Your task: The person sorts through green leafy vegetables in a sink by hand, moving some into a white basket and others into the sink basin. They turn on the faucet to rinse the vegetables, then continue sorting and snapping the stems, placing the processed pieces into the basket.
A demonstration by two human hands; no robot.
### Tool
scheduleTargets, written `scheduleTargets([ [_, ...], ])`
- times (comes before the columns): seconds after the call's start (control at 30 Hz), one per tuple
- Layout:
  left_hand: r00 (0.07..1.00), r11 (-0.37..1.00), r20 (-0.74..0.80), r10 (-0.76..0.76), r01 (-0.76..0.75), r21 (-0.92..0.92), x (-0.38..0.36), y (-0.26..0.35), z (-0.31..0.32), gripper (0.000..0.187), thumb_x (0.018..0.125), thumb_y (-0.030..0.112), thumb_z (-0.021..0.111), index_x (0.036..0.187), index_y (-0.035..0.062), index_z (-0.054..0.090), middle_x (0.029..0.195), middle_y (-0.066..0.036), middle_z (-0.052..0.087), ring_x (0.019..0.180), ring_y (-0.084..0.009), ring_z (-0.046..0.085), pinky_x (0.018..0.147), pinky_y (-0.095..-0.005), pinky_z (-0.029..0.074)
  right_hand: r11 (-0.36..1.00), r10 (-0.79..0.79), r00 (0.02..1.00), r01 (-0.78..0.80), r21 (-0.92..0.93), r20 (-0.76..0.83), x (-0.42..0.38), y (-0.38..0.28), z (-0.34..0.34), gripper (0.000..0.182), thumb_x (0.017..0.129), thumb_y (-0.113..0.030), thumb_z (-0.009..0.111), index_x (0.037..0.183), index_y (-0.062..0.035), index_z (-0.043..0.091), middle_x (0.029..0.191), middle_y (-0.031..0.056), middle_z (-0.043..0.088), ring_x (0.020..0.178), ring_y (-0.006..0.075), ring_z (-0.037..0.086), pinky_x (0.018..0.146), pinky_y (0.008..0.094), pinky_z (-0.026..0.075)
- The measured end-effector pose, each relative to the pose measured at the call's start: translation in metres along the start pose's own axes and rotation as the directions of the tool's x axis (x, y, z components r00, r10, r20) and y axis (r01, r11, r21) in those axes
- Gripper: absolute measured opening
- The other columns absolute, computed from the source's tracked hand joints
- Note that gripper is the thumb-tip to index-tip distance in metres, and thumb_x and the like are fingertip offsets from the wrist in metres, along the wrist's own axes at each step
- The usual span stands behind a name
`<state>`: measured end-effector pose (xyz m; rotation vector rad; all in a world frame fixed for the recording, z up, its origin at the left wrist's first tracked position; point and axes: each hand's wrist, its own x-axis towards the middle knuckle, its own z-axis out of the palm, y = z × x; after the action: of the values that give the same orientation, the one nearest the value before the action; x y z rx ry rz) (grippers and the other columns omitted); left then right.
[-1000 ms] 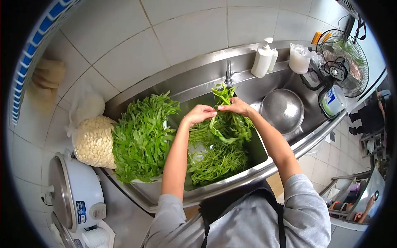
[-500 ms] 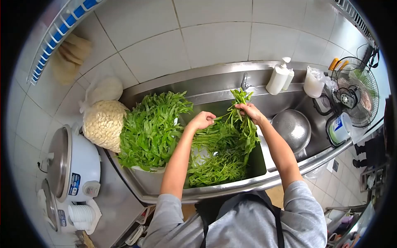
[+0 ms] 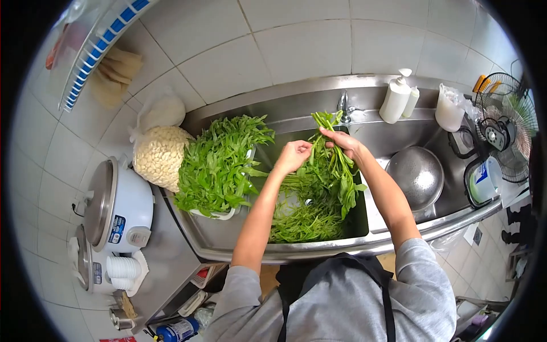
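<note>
My right hand (image 3: 342, 142) is closed around a bunch of long-stemmed leafy greens (image 3: 346, 185), held over the left sink basin (image 3: 358, 225). The stem ends stick up above my fingers and the leaves hang down. Close beside it, my left hand (image 3: 296, 155) is closed in a pinch on the greens at the bunch's left edge. More loose greens (image 3: 307, 225) lie in the basin below. To the left, a large heap of leafy greens (image 3: 222, 165) fills a white tray (image 3: 219, 214), whose rim shows underneath.
A faucet (image 3: 343, 105) stands behind the basin. A metal bowl (image 3: 419, 176) sits in the right basin. Soap bottles (image 3: 395, 100), a white plastic container (image 3: 450, 108) and a fan (image 3: 504, 122) stand at the right. A bag of pale nuts or beans (image 3: 161, 157) and rice cookers (image 3: 128, 208) are at the left.
My left hand has moved up and right, nearer to the bunch in my right hand. The whole view has shifted slightly. My right hand still holds the bunch.
</note>
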<state>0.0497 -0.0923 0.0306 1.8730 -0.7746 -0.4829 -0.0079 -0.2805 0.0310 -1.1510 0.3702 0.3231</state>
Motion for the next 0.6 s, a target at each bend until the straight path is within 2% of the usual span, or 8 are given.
scheduleTargets([
  [0.1,0.982,0.988,0.124,-0.140,0.147,-0.052,-0.009,0.012,-0.013,0.024,0.088,0.014,0.049,0.105,-0.0007,0.059,0.080,-0.003,0.062,0.071,-0.0074,0.055,0.067,-0.0218,0.044,0.996,-0.028,0.998,0.031,-0.084,0.047,0.000,-0.003,-0.004,0.029,0.083,-0.047,0.056,0.085,-0.0185,0.049,0.054,-0.0072,0.041,0.044,0.0043,0.038,0.041,0.0213,0.037],
  [0.2,0.975,0.981,0.183,-0.124,0.149,-0.128,-0.016,0.014,-0.022,0.025,0.090,0.013,0.046,0.108,-0.0002,0.056,0.075,-0.002,0.060,0.068,-0.0084,0.055,0.067,-0.0225,0.044,0.989,-0.044,0.994,0.057,-0.133,0.099,-0.004,-0.005,0.002,0.029,0.081,-0.046,0.059,0.084,-0.0178,0.051,0.055,-0.0068,0.043,0.045,0.0036,0.039,0.042,0.0201,0.036],
  [0.27,0.980,0.985,0.175,-0.090,0.114,-0.131,-0.015,0.012,-0.025,0.025,0.088,0.011,0.049,0.108,-0.0017,0.056,0.074,-0.001,0.059,0.063,-0.0084,0.055,0.063,-0.0224,0.045,0.959,-0.126,0.990,0.136,-0.250,0.056,-0.004,-0.009,0.009,0.030,0.080,-0.045,0.061,0.082,-0.0156,0.053,0.056,-0.0061,0.045,0.046,0.0031,0.039,0.041,0.0196,0.035],
  [0.33,0.971,0.982,0.218,-0.093,0.126,-0.143,-0.016,0.009,-0.026,0.025,0.089,0.013,0.050,0.108,-0.0021,0.055,0.075,-0.002,0.059,0.062,-0.0094,0.055,0.062,-0.0239,0.046,0.955,-0.159,0.987,0.156,-0.250,0.009,-0.003,-0.008,0.019,0.029,0.079,-0.040,0.064,0.082,-0.0127,0.056,0.055,-0.0046,0.045,0.046,0.0036,0.039,0.042,0.0193,0.034],
  [0.37,0.965,0.980,0.236,-0.110,0.145,-0.138,-0.015,0.007,-0.026,0.029,0.088,0.022,0.053,0.107,-0.0004,0.056,0.073,-0.002,0.059,0.062,-0.0078,0.054,0.065,-0.0239,0.045,0.957,-0.139,0.990,0.140,-0.254,0.024,-0.004,-0.009,0.021,0.029,0.079,-0.040,0.064,0.082,-0.0119,0.056,0.055,-0.0041,0.045,0.046,0.0041,0.040,0.042,0.0196,0.035],
  [0.4,0.965,0.980,0.240,-0.108,0.144,-0.137,-0.017,0.003,-0.025,0.029,0.088,0.022,0.053,0.107,-0.0004,0.056,0.073,-0.002,0.059,0.062,-0.0078,0.054,0.065,-0.0239,0.045,0.959,-0.118,0.992,0.123,-0.257,0.037,-0.005,-0.008,0.023,0.029,0.079,-0.039,0.064,0.082,-0.0111,0.057,0.055,-0.0037,0.045,0.045,0.0046,0.040,0.042,0.0198,0.036],
  [0.47,0.970,0.941,0.222,-0.094,0.160,-0.297,-0.016,-0.003,-0.025,0.032,0.086,0.026,0.057,0.103,-0.0009,0.057,0.078,-0.002,0.060,0.061,-0.0070,0.054,0.063,-0.0228,0.046,0.959,-0.109,0.994,0.106,-0.261,0.002,-0.006,-0.009,0.027,0.033,0.078,-0.039,0.065,0.083,-0.0081,0.058,0.054,-0.0024,0.047,0.044,0.0056,0.042,0.040,0.0210,0.038],
  [0.6,0.950,0.920,0.283,-0.130,0.222,-0.323,-0.015,-0.008,-0.025,0.028,0.086,0.026,0.057,0.096,0.0004,0.057,0.082,-0.003,0.060,0.066,-0.0085,0.057,0.063,-0.0235,0.047,0.945,-0.089,0.995,0.070,-0.321,-0.047,-0.008,-0.009,0.031,0.036,0.076,-0.041,0.066,0.083,-0.0054,0.059,0.053,-0.0015,0.047,0.044,0.0059,0.043,0.040,0.0213,0.038],
])
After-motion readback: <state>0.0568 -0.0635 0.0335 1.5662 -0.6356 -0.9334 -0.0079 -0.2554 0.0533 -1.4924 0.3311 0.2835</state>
